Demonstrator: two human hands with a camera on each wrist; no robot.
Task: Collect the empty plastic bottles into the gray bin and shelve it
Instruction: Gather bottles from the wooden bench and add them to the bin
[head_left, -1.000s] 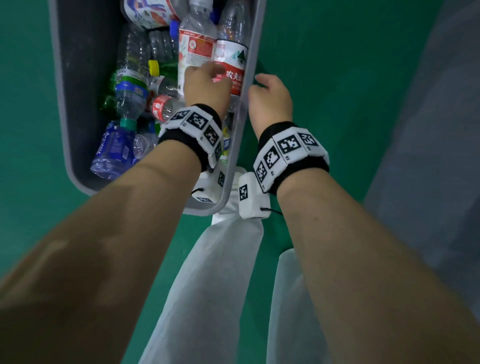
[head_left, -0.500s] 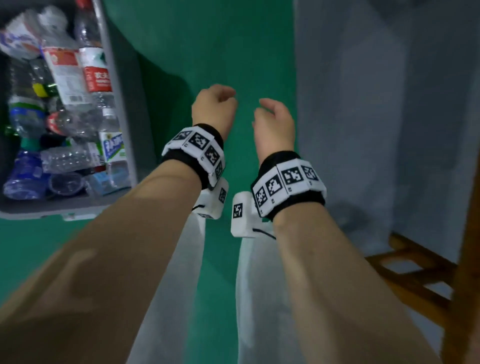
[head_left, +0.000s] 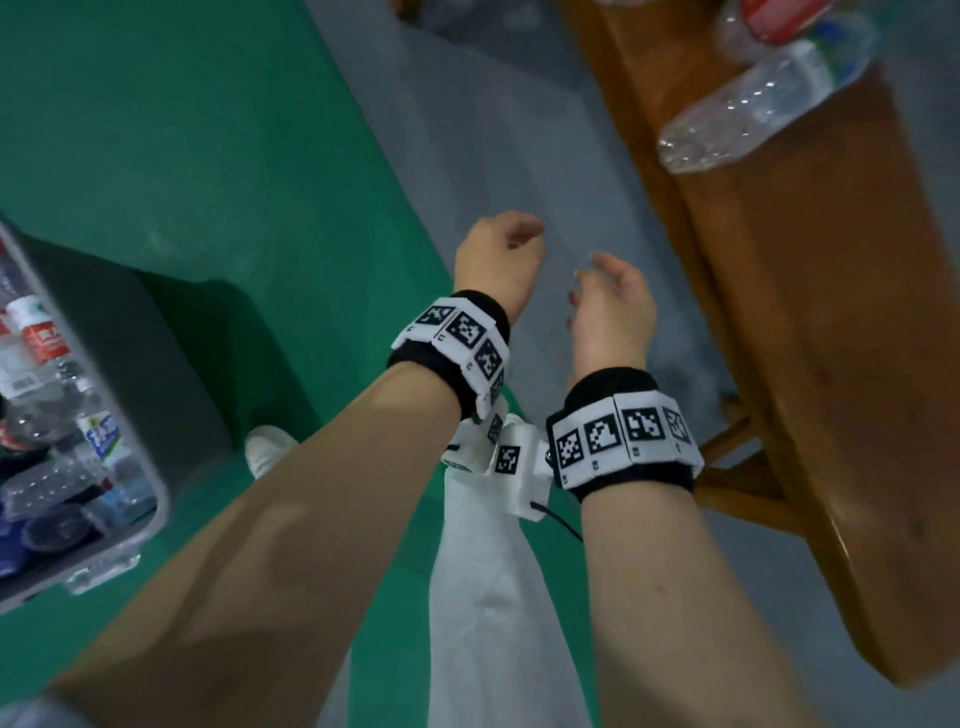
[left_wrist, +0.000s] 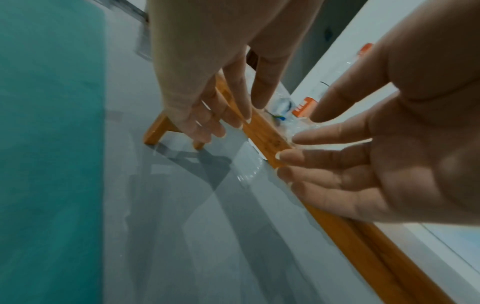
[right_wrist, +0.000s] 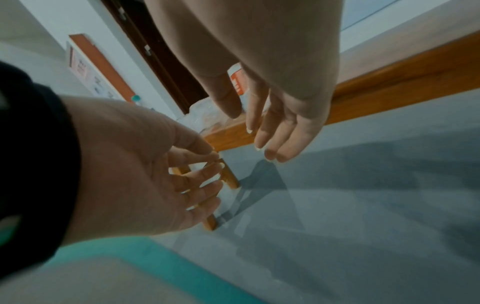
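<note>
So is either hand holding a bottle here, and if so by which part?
Nothing is held. The left hand and right hand are both empty, fingers relaxed, above the floor beside the wooden bench.

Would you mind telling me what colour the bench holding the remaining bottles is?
The wooden bench is a warm orange-brown, seen best in the head view.

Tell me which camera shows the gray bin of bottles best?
The head view: the gray bin sits at the left edge on the green floor, plastic bottles piled inside. Neither wrist view shows it; both look past the empty hands toward the wooden bench.
</note>
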